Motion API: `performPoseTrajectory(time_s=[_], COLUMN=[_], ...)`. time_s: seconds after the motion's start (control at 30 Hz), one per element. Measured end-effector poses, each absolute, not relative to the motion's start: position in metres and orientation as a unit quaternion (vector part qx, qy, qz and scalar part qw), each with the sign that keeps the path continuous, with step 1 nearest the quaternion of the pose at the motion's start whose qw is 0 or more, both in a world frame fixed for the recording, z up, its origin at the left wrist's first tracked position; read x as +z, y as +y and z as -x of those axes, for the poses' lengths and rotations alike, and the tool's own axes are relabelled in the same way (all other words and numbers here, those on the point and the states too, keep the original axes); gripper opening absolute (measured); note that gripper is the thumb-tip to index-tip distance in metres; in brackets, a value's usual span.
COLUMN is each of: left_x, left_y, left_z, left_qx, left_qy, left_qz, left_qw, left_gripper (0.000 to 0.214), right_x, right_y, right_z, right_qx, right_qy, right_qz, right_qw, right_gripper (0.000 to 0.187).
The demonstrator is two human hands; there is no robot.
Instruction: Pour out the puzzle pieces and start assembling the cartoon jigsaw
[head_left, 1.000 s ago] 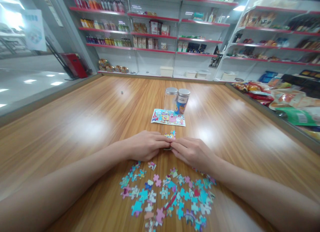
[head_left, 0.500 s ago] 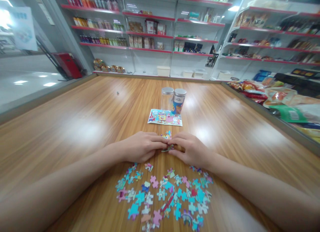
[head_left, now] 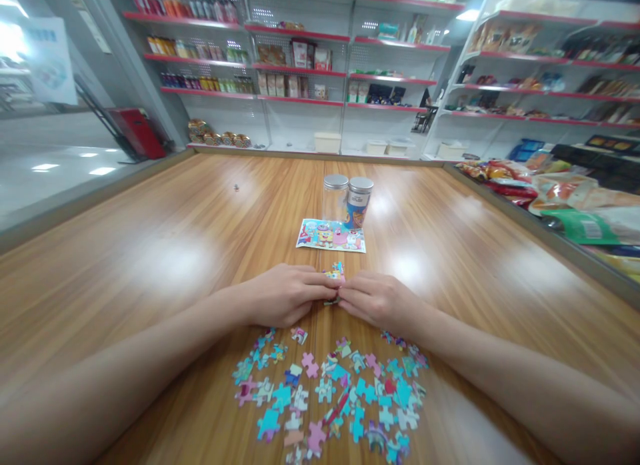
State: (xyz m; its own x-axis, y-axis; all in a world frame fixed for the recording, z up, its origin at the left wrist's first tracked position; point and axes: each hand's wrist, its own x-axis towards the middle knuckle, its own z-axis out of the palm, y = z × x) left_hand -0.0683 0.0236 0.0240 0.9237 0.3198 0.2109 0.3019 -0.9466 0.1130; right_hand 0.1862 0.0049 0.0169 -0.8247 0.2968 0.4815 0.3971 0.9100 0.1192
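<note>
My left hand (head_left: 289,294) and my right hand (head_left: 376,301) meet fingertip to fingertip on the wooden table (head_left: 165,251). Both are closed in a pinch on small jigsaw pieces (head_left: 336,273) that sit partly hidden between the fingers. A scatter of several loose puzzle pieces (head_left: 333,391), mostly blue, pink and white, lies just in front of my wrists. Beyond my hands lies a colourful picture card (head_left: 331,235). Behind the card stand two clear jars with silver lids (head_left: 348,199), side by side.
Bagged snacks (head_left: 575,198) are piled along the table's right edge. Store shelves with red edges (head_left: 300,65) line the back and right walls. A tiny dark object (head_left: 236,185) lies on the table at far left. A red cart (head_left: 137,131) stands by the left wall.
My hands stay together at the same spot, with small finger movements on the pieces. The head camera shifted slightly, so the scene drifted a little left.
</note>
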Motion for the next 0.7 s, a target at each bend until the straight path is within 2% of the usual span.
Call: performPoseTrajectory(time_s=[0.27,0.7], left_x=[0.025,0.02], left_y=[0.023,0.028], left_z=[0.067,0.071], left_qx=[0.106,0.146], left_qy=[0.153,0.167], left_qz=[-0.982,-0.971], left_qw=[0.018,0.088], left_gripper=[0.044,0.043], right_x=[0.014,0.009], right_y=[0.008,0.008], right_z=[-0.191,-0.197], right_qx=[-0.075,-0.03], right_qy=[-0.948,-0.912], right_qz=[0.187,0.247], right_qw=[0.244,0.328], right_gripper=[0.022,0.016])
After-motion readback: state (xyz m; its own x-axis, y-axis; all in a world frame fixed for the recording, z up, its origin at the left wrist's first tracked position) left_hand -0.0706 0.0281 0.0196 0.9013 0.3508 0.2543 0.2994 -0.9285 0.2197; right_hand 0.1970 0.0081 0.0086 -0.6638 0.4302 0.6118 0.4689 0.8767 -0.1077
